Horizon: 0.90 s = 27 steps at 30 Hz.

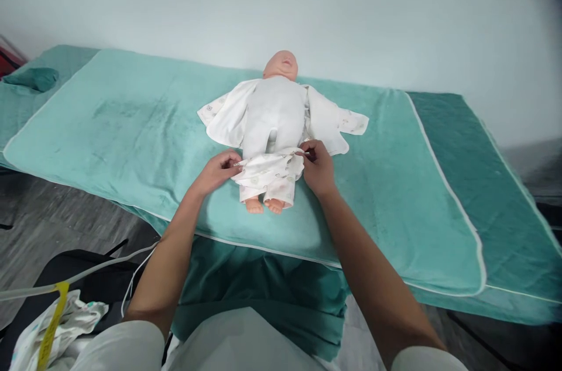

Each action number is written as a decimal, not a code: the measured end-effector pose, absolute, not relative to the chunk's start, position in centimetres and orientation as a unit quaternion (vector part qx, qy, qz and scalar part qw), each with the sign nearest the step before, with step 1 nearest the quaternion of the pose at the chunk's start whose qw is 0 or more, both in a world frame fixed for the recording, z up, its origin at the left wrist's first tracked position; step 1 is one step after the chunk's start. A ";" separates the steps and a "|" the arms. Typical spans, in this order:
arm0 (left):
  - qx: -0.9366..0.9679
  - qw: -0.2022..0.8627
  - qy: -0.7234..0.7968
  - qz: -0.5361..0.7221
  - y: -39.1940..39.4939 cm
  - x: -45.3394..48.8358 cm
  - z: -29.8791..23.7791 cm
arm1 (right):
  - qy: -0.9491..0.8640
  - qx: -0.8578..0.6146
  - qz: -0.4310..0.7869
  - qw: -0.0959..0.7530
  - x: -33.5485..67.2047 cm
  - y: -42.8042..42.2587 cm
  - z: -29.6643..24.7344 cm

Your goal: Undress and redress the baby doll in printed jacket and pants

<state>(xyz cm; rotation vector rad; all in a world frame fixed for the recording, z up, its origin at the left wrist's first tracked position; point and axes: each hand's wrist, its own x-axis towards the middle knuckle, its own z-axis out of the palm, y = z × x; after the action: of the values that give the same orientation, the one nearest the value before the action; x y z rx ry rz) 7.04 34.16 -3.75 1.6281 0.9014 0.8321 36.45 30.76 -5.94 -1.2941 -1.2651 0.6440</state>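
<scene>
A baby doll [276, 113] lies on its back on a teal towel [132, 131], head toward the wall. An open white top [327, 119] is spread under its torso. Small white patterned trousers [267, 175] cover its legs, with the bare feet sticking out at the bottom. My left hand [218, 170] pinches the left side of the trousers' waistband. My right hand [317, 165] pinches the right side. Both hands are closed on the fabric at the doll's hips.
The towel covers a long padded table [492, 184] against a pale wall. A folded teal cloth [33, 78] lies at the far left. Near my left elbow are a black chair [83, 268], a bundle of white cloth [65, 324] and a tube with yellow tape [55, 315].
</scene>
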 end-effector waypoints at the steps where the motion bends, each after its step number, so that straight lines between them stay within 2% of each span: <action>1: 0.685 0.513 0.376 0.355 34.1 7.1 -3.8 | -0.528 -0.556 0.290 0.573 36.4 30.8 -6.2; 8: 0.681 0.375 0.397 0.487 34.4 9.2 -5.0 | -0.560 -0.560 0.325 0.516 36.8 30.6 -6.4; 13: 0.670 0.191 0.428 0.575 36.8 11.1 -5.0 | -0.531 -0.583 0.321 0.525 36.3 30.4 -6.1; 16: 0.645 0.143 0.455 0.597 37.8 11.7 -5.0 | -0.505 -0.617 0.283 0.534 36.0 30.4 -5.9; 18: 0.650 0.182 0.468 0.571 37.8 11.9 -4.9 | -0.500 -0.623 0.265 0.540 35.9 30.4 -5.9; 20: 0.652 0.268 0.473 0.529 37.5 11.8 -4.8 | -0.506 -0.611 0.274 0.544 36.1 30.6 -6.0; 23: 0.590 0.411 0.471 0.511 37.2 11.4 -4.7 | -0.525 -0.573 0.336 0.531 36.9 30.7 -6.5; 27: 0.553 0.524 0.442 0.474 37.3 10.5 -4.5 | -0.568 -0.514 0.411 0.495 38.0 30.4 -6.7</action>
<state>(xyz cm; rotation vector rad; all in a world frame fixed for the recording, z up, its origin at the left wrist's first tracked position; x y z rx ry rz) 10.55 37.26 -4.48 1.3232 1.0573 1.1340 37.97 30.44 -6.67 -1.2457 -1.3757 0.9965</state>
